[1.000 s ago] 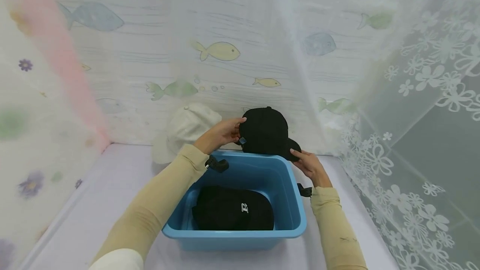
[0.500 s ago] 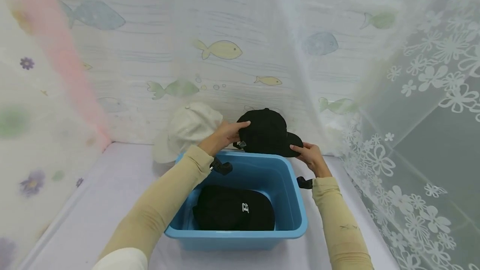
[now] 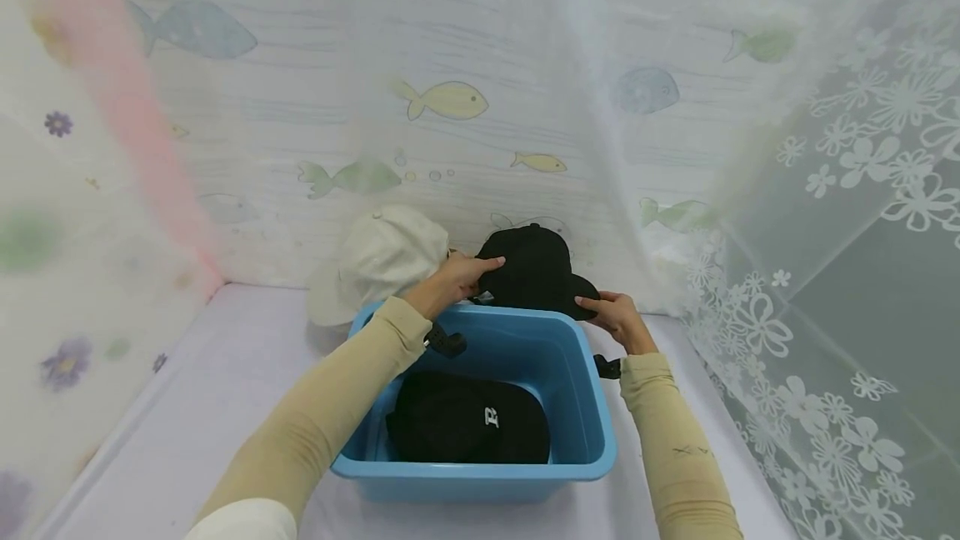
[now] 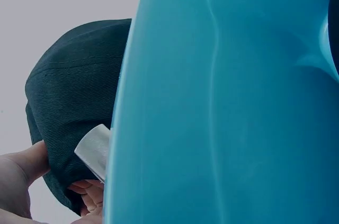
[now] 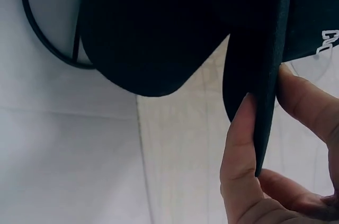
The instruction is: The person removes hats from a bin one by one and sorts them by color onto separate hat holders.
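Behind the far rim of a blue plastic tub (image 3: pixel 596 415), both hands hold a black baseball cap (image 3: pixel 534 269). The left hand (image 3: pixel 456 275) grips its back edge, thumb on the outside and fingertips inside the opening in the left wrist view, near a pale tag (image 4: pixel 94 150). At the other end the right hand (image 3: pixel 618 319) pinches the cap's brim (image 5: pixel 269 81) between thumb and fingers. A second black cap (image 3: pixel 450 419) with a white letter lies in the tub, brim to the right. The held cap's lower edge is hidden behind the tub rim.
A cream-white cap (image 3: pixel 393 252) sits left of the held cap, close to the fish-print curtain (image 3: pixel 450 132). The tub stands on a white-covered table (image 3: pixel 247 340). Sheer flowered curtains (image 3: pixel 847 440) hang along the right side.
The held black cap has sunk slightly behind the tub, and its crown sits lower. The left hand has moved down and a little right with it. The tub and other caps stay put.
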A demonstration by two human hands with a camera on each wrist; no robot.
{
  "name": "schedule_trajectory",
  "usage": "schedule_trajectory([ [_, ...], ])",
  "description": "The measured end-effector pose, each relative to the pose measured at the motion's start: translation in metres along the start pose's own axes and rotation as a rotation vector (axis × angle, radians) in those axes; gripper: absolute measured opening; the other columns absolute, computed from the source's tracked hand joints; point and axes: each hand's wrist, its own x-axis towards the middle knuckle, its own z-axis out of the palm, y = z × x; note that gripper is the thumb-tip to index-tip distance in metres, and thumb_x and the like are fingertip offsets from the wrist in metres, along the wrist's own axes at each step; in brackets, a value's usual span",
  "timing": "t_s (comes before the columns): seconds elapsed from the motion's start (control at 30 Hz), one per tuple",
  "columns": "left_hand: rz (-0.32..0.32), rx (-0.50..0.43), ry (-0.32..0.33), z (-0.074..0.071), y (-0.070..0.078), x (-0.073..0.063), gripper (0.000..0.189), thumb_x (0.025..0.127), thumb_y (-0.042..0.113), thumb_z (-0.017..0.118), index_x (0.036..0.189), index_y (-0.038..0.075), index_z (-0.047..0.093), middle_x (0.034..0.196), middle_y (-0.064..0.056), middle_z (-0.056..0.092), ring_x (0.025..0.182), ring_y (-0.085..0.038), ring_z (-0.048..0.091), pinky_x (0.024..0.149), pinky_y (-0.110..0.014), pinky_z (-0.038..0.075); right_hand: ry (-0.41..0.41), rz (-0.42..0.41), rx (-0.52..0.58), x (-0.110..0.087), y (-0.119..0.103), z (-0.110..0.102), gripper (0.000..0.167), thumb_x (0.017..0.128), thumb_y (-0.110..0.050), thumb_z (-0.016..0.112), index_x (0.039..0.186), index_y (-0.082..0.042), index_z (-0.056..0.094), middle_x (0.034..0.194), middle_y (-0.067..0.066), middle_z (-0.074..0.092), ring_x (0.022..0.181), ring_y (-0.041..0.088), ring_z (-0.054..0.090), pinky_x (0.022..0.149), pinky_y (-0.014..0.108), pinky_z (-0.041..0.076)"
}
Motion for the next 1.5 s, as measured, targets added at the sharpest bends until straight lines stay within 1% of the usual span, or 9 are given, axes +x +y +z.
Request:
schedule_trajectory([
  [0.53,0.026,0.146,0.046,-0.002,-0.009,0.01,0.09,0.094,0.034,0.076,0.161,0.003,0.024,0.065,0.005,0.045,0.041,-0.006,0.023,0.046,-0.022,0.029,0.029,0.016,0.012,0.004,0.015,0.008,0.064,0.099,-0.014,0.066,0.15,0.012,0.038,0.146,0.031,0.043,0.073,0.004,0.065,0.074,0.018,0.058],
  [0.73,0.062,0.18,0.091,-0.001,-0.01,0.005,0.083,0.092,0.035,0.077,0.156,0.003,0.034,0.066,0.003,0.035,0.04,-0.007,0.019,0.045,-0.023,0.025,-0.019,0.004,0.066,-0.002,0.022,0.01,0.074,0.1,-0.017,0.065,0.155,0.012,0.025,0.094,0.006,0.063,0.056,0.001,0.052,0.07,0.016,0.054],
  [0.9,0.055,0.178,0.093,0.0,-0.009,-0.005,0.087,0.093,0.037,0.076,0.158,0.002,0.03,0.084,-0.002,0.057,0.041,-0.007,0.021,0.047,-0.024,0.027,-0.023,-0.026,0.11,-0.008,0.029,0.013,0.07,0.102,-0.019,0.063,0.153,0.014,0.028,0.057,-0.009,0.045,0.046,0.002,0.037,0.06,0.016,0.046],
  [0.97,0.046,0.193,0.085,-0.001,-0.008,-0.007,0.09,0.093,0.039,0.075,0.159,0.002,0.027,0.112,-0.008,0.066,0.049,-0.011,0.036,0.052,-0.025,0.029,-0.019,-0.039,0.115,-0.01,0.031,0.014,0.061,0.103,-0.02,0.061,0.147,0.015,0.036,0.054,-0.009,0.039,0.045,0.002,0.035,0.058,0.016,0.043],
  [1.03,0.036,0.205,0.07,-0.001,-0.006,-0.009,0.091,0.093,0.038,0.075,0.16,0.003,0.025,0.116,-0.009,0.066,0.071,-0.016,0.06,0.056,-0.028,0.031,-0.018,-0.032,0.098,-0.012,0.031,0.013,0.06,0.104,-0.022,0.06,0.144,0.015,0.036,0.065,-0.004,0.046,0.053,0.003,0.042,0.061,0.017,0.046],
  [1.13,0.021,0.296,0.057,0.0,0.002,-0.017,0.093,0.094,0.039,0.074,0.162,0.004,0.021,0.161,-0.017,0.034,0.104,-0.028,0.059,0.065,-0.032,0.034,-0.028,-0.009,-0.022,-0.021,0.026,0.013,0.071,0.104,-0.027,0.058,0.149,0.017,0.026,0.113,0.021,0.059,0.086,0.015,0.061,0.085,0.026,0.055],
  [1.23,0.023,0.407,0.04,0.002,0.012,-0.028,0.098,0.094,0.039,0.074,0.163,0.005,0.014,0.154,-0.017,0.042,0.107,-0.027,0.059,0.077,-0.034,0.047,-0.05,-0.005,-0.18,-0.034,0.014,0.01,0.09,0.105,-0.032,0.056,0.156,0.016,-0.001,0.157,0.035,0.025,0.134,0.038,0.048,0.114,0.047,0.042],
  [1.37,0.059,0.477,-0.038,0.001,0.024,-0.044,0.107,0.093,0.036,0.073,0.164,0.008,-0.003,0.167,-0.015,0.02,0.145,-0.032,0.037,0.117,-0.047,0.037,-0.055,-0.034,-0.315,-0.053,-0.004,0.004,0.095,0.105,-0.032,0.054,0.156,0.01,-0.014,0.163,0.037,0.007,0.151,0.05,0.019,0.122,0.059,0.024],
  [1.5,0.158,0.493,-0.117,-0.002,0.036,-0.06,0.11,0.093,0.033,0.074,0.164,0.012,-0.008,0.171,-0.012,0.0,0.157,-0.035,0.01,0.124,-0.054,0.023,-0.075,-0.094,-0.344,-0.079,-0.021,-0.003,0.097,0.105,-0.033,0.054,0.158,0.003,-0.019,0.166,0.032,0.002,0.152,0.049,0.013,0.122,0.06,0.021],
])
